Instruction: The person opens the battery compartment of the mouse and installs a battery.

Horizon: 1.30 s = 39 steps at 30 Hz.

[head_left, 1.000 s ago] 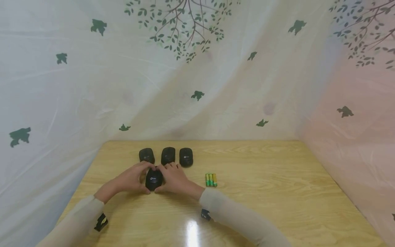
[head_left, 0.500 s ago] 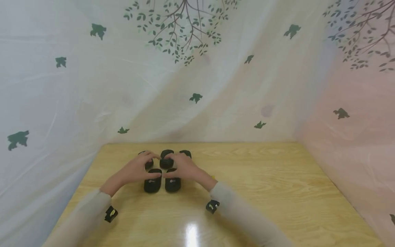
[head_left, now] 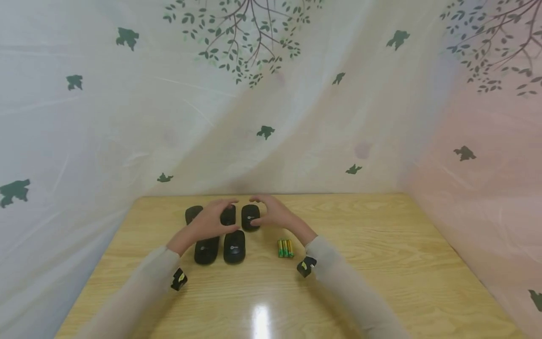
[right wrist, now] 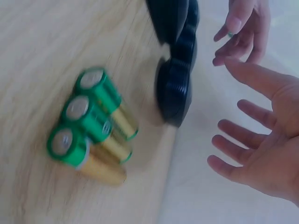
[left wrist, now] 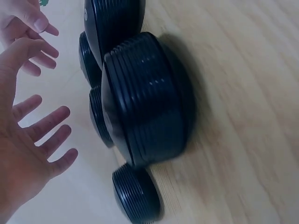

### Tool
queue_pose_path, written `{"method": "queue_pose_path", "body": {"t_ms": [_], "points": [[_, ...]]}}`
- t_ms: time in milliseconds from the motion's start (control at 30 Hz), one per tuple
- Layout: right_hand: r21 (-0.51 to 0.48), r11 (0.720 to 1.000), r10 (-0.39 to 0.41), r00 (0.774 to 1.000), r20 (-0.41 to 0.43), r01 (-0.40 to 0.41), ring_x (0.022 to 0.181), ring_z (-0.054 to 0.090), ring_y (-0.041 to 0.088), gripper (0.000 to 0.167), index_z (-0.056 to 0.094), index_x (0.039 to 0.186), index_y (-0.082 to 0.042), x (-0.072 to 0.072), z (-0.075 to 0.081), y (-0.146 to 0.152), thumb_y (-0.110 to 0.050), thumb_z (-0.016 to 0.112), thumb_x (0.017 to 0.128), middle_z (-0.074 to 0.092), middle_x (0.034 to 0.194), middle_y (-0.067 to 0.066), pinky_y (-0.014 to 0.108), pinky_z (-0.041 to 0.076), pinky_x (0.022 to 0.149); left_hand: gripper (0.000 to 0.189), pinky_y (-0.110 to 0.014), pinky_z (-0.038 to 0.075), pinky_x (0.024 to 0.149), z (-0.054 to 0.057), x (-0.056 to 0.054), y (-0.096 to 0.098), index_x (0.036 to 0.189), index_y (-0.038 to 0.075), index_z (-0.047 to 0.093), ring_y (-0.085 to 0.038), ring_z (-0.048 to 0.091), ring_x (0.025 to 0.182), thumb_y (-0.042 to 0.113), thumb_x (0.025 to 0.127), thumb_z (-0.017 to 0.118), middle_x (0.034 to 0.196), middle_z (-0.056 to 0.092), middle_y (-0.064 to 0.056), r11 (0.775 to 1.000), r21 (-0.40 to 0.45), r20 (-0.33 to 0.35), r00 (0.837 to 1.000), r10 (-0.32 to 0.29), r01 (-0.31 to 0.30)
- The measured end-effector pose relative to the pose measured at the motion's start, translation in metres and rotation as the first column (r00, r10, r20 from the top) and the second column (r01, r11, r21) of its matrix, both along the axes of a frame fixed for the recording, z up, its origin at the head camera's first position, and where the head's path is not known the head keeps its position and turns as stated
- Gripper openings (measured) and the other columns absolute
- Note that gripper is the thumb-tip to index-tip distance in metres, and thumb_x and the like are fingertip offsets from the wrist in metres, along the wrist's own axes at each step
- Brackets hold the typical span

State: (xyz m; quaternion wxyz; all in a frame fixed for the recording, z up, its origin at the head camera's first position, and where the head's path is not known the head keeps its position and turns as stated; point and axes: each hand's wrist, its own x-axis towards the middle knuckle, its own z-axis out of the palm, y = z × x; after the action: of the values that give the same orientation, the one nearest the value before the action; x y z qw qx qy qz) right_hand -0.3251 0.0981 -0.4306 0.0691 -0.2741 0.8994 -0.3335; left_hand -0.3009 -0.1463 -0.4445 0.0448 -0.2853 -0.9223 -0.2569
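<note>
Five black plastic computer mice lay on the pale wooden table (head_left: 381,263), three in a far row and two nearer, probably lined up for sorting. Left hand (head_left: 210,221) hovered with fingers spread, gripping nothing, over the far middle mouse (head_left: 227,215). Right hand (head_left: 273,214), likewise open, curved round the far right mouse (head_left: 250,216), thumb just beside it. Three green-and-gold batteries (head_left: 285,248) lay grouped nearby, apart from both hands.

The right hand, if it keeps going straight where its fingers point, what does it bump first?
Most likely the back-right black mouse. The right hand is open beside it, fingers pointing left, close but seemingly not touching. The left hand lies beyond. Depth is hard to judge.
</note>
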Motion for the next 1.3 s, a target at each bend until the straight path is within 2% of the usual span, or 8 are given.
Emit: {"method": "queue_pose_path", "body": {"t_ms": [133,333,567,767,1067,1300], "points": [[0.005,1.000,0.011,1.000,0.000,-0.011,0.143,0.046,0.033,0.075,0.052,0.146,-0.006,-0.007,-0.002,0.007,-0.020,0.087,0.082,0.052,0.152,0.013,0.048,0.036,0.118,0.082,-0.060,0.042,0.108,-0.001,-0.010,0.010,0.150,0.002,0.045,-0.040,0.057,0.128,0.041,0.087,0.078,0.141,0.059,-0.023,0.998,-0.052,0.009,1.000,-0.017,0.018],[0.034,0.999,0.036,0.999,0.009,-0.036,0.147,0.040,0.034,0.084,0.047,0.150,-0.004,-0.014,-0.008,0.012,-0.023,0.089,0.080,0.046,0.157,0.015,0.048,0.033,0.121,0.091,-0.064,0.031,0.115,-0.001,-0.018,0.022,0.156,0.002,0.036,-0.049,0.045,0.139,0.050,0.088,0.074,0.150,0.050,-0.026,0.990,-0.141,0.053,0.998,-0.015,0.023],[0.064,0.997,0.050,0.998,0.031,-0.052,0.147,0.040,0.034,0.092,0.043,0.152,-0.003,-0.022,-0.025,0.011,-0.025,0.091,0.077,0.046,0.157,0.016,0.049,0.031,0.121,0.094,-0.067,0.022,0.118,-0.008,-0.024,0.026,0.159,0.007,0.031,-0.051,0.035,0.144,0.053,0.089,0.073,0.154,0.044,-0.024,0.981,-0.194,0.115,0.993,0.016,0.006],[0.102,0.993,0.053,0.998,0.034,-0.056,0.147,0.041,0.032,0.094,0.042,0.153,-0.002,-0.027,-0.035,0.008,-0.028,0.091,0.078,0.046,0.157,0.015,0.046,0.031,0.122,0.094,-0.070,0.016,0.119,-0.013,-0.028,0.028,0.158,0.008,0.033,-0.051,0.030,0.147,0.053,0.087,0.074,0.155,0.044,-0.025,0.979,-0.201,0.178,0.983,0.051,-0.014],[0.111,0.993,0.024,0.998,0.053,-0.030,0.146,0.043,0.032,0.093,0.043,0.152,-0.001,-0.028,-0.039,0.005,-0.024,0.091,0.076,0.049,0.155,0.016,0.045,0.032,0.121,0.094,-0.073,0.016,0.117,-0.020,-0.032,0.029,0.157,0.007,0.036,-0.050,0.034,0.145,0.052,0.084,0.076,0.152,0.047,-0.024,0.977,-0.211,0.183,0.981,0.058,-0.018],[0.142,0.989,0.020,0.998,0.062,-0.029,0.145,0.044,0.033,0.090,0.045,0.151,-0.004,-0.030,-0.041,0.004,-0.025,0.091,0.077,0.050,0.154,0.014,0.050,0.032,0.120,0.093,-0.073,0.016,0.117,-0.021,-0.035,0.029,0.155,0.007,0.039,-0.049,0.034,0.145,0.051,0.083,0.079,0.153,0.048,-0.022,0.978,-0.206,0.183,0.981,0.056,-0.017]]}}
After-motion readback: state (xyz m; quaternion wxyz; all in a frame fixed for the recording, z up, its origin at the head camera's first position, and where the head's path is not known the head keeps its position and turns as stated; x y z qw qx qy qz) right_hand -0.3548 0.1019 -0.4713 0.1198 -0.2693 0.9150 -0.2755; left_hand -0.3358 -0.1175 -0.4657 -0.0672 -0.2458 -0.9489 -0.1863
